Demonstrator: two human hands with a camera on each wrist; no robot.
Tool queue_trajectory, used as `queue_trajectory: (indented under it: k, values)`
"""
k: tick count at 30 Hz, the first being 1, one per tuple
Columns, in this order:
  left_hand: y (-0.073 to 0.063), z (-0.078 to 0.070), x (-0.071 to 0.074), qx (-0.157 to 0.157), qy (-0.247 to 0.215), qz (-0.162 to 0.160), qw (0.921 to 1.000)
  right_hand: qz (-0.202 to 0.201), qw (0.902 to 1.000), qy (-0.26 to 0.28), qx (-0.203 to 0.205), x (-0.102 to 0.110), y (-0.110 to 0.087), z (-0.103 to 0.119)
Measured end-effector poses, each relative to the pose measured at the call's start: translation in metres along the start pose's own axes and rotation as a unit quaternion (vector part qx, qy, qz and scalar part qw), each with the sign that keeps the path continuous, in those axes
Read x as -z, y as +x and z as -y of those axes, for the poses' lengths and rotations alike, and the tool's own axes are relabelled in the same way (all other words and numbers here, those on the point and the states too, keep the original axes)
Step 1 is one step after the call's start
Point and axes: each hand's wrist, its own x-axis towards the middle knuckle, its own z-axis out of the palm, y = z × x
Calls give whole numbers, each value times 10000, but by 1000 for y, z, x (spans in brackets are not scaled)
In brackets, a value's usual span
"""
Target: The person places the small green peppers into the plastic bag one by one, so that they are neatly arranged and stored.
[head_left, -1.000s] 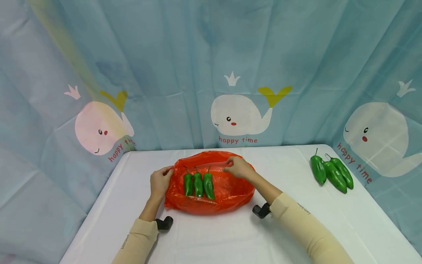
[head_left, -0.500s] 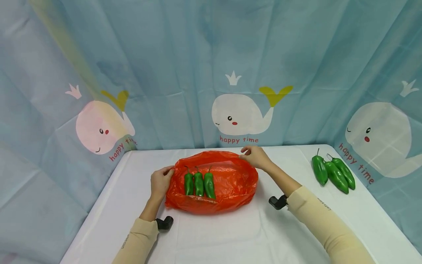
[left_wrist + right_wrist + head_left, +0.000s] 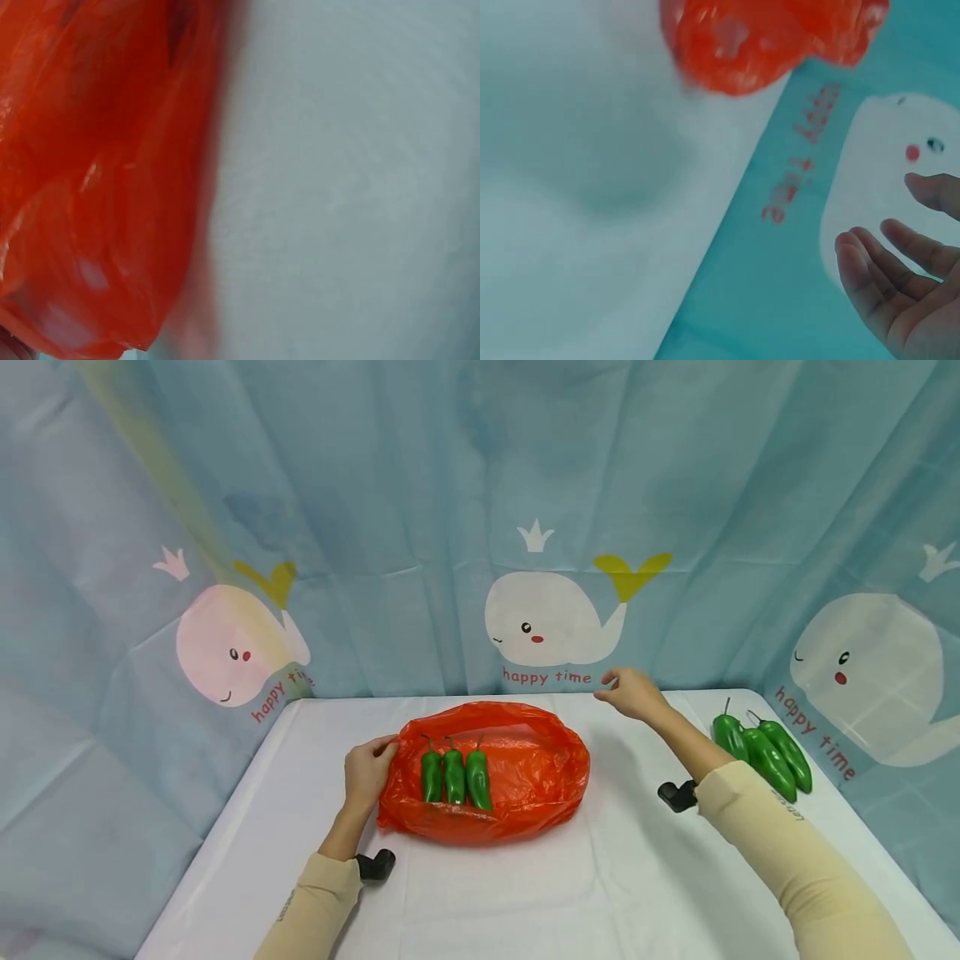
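Observation:
An opened-out red plastic bag (image 3: 536, 777) lies in the middle of the table in the head view. Inside it, toward the left, three green peppers (image 3: 454, 777) lie side by side with stems pointing away. My left hand (image 3: 366, 772) pinches the bag's left rim between thumb and fingers. Only the red plastic (image 3: 97, 187) fills the left part of the left wrist view; the hand is hidden there. Beyond the bag's right end, my right hand (image 3: 634, 693) hovers above the table's far side, holding nothing. Its fingers (image 3: 862, 274) are loosely bent and apart in the right wrist view.
Three more green peppers (image 3: 768, 760) lie together near the table's right edge, partly behind the right forearm. A white cloth covers the table (image 3: 510, 902). Behind it hangs a blue curtain (image 3: 390, 527) printed with whales.
My right hand has left the bag's inside, passed over its far right rim and moved right, away from it. The left hand keeps its place on the left rim.

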Motion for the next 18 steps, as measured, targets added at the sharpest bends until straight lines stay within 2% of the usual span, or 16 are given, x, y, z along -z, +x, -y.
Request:
queue_trajectory:
  k: [10, 18]
  values:
    - [1, -1, 0, -54, 7, -22, 10000, -81, 9993, -147, -322, 28, -11, -35]
    - [0, 2, -1, -18, 35, -34, 10000, -106, 9962, -275, -816, 40, -18, -62]
